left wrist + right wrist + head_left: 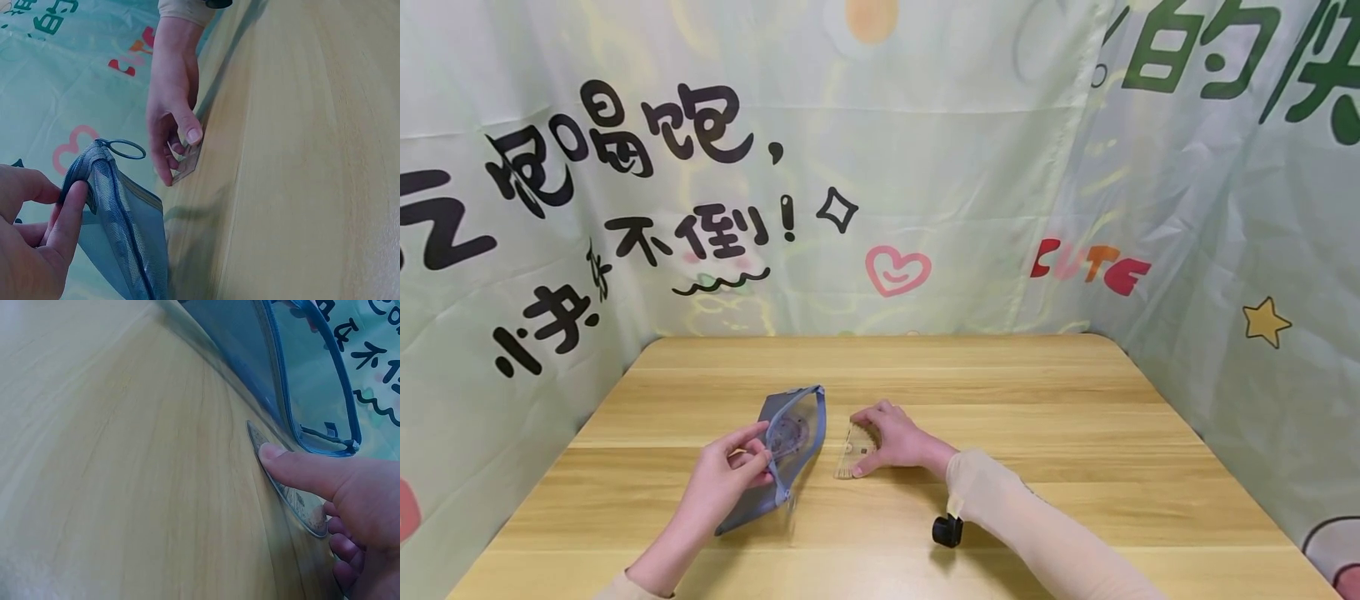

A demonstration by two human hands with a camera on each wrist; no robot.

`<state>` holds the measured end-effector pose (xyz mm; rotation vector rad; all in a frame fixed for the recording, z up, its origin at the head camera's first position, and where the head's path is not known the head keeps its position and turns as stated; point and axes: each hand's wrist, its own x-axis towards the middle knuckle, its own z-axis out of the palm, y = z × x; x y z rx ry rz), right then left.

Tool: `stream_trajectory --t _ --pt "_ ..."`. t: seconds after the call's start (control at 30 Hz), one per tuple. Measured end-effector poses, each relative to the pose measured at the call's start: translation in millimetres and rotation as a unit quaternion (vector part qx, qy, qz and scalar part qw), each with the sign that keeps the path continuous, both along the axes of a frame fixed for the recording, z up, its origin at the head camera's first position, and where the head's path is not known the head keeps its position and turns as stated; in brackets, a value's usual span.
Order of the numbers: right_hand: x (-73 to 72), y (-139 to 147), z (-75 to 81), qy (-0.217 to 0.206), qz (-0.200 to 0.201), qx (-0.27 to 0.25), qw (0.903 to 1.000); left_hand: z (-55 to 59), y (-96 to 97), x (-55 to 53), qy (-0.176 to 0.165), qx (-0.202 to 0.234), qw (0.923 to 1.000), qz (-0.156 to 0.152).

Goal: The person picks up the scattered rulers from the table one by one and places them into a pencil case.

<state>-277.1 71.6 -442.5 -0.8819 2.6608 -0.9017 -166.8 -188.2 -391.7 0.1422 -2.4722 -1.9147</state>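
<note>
A blue zippered pouch (pixel 748 508) stands tilted on the table left of centre, its mouth spread. My left hand (pixel 718 479) pinches the edge of that mouth between thumb and fingers. A round, dark-lined shape (pixel 789 435) shows within the opening. Just right of the pouch, my right hand (pixel 898 437) grips a clear protractor (pixel 848 454) by its ends, thumb nearer me and fingers at the far side. In the right wrist view the thumb lies on the protractor (pixel 303 509), close to the pouch's zipper (pixel 278 375). A pull ring (pixel 127 149) hangs at the pouch's end.
The wooden table (pixel 1037 400) reaches back to a printed cloth curtain (pixel 970 183), which also runs along both sides. A small black camera (pixel 947 531) hangs from the right wrist, low over the tabletop.
</note>
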Motion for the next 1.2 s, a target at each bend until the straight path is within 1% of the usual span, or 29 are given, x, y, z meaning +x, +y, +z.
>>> stream_trajectory --t 0.5,0.77,1.03,1.2 --pt "-0.6 -2.3 2.7 -0.010 -0.001 0.011 0.9999 -1.5 -0.3 -2.0 0.000 -0.005 1.0000 -0.002" --pt "1.9 -3.1 4.8 -0.008 -0.004 -0.004 1.0000 -1.7 0.5 -2.2 0.002 0.002 1.0000 -0.003" --pt "1.6 -1.1 4.5 -0.037 -0.016 -0.019 0.9990 -1.9 -0.4 -1.0 0.001 -0.001 1.0000 -0.005" --pt "-0.1 -0.9 5.9 -0.047 -0.021 -0.030 0.9982 -1.5 -0.8 -0.6 0.003 0.000 1.0000 -0.005"
